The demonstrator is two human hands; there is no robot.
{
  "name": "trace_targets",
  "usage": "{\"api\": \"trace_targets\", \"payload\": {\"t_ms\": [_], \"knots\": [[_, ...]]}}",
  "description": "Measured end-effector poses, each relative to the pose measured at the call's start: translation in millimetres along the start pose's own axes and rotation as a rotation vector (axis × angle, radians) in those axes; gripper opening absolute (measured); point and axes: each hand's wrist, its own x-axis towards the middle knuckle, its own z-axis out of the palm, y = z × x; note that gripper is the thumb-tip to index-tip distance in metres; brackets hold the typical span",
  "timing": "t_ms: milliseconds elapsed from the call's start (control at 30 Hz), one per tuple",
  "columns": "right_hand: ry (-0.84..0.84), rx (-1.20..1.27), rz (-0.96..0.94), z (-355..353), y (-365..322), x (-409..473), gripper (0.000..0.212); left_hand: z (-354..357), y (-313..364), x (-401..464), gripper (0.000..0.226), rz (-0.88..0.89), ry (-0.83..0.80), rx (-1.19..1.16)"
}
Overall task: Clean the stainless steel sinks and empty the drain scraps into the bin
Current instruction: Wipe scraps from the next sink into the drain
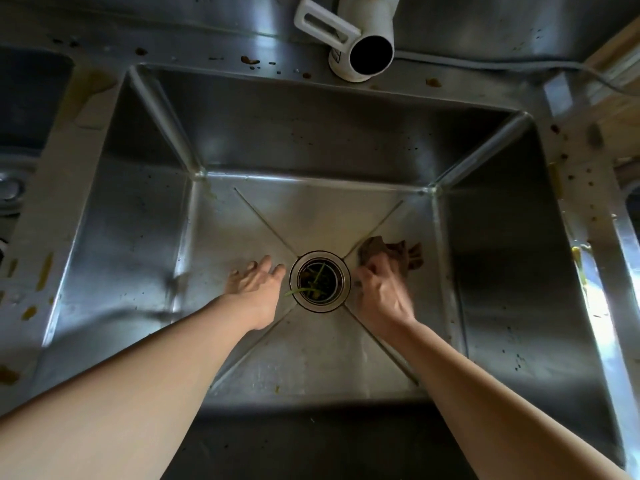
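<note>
I look down into a deep stainless steel sink (311, 216). At the middle of its floor sits the round drain strainer (320, 280), holding dark scraps and a green stem that hangs over its left rim. My left hand (254, 289) lies just left of the drain with its fingers straight, on or just above the sink floor. My right hand (381, 291) is just right of the drain and grips a crumpled brown cloth (398, 252) against the floor.
A white faucet spout (367, 43) with a white lever hangs over the back rim. Brown and yellow food spots dot the rim (588, 209) on all sides. A second basin (24, 109) lies to the left. Wood shows at the right edge.
</note>
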Motion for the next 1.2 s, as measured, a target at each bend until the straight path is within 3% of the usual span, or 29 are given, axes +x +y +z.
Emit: {"api": "trace_targets", "payload": {"t_ms": [100, 400, 633, 767, 933, 1200], "knots": [[-0.158, -0.052, -0.116, 6, -16, 0, 0.042, 0, 0, -2, 0.081, 0.008, 0.023, -0.001], [-0.255, -0.370, -0.206, 34, -25, 25, 0.033, 8, -16, 1, 0.080, 0.011, 0.055, -0.011], [-0.257, -0.361, -0.256, 37, -19, 19, 0.030, 11, -20, 0, 0.075, 0.014, 0.049, -0.030], [-0.164, -0.318, -0.267, 36, -18, 17, 0.008, 7, -17, 2, 0.066, 0.026, 0.071, -0.035], [-0.089, -0.239, -0.275, 38, -17, 17, 0.003, 6, -14, 7, 0.062, 0.031, 0.079, -0.046], [-0.068, -0.132, -0.269, 33, -7, 11, 0.027, 2, 1, 16, 0.045, 0.014, 0.134, -0.249]]}}
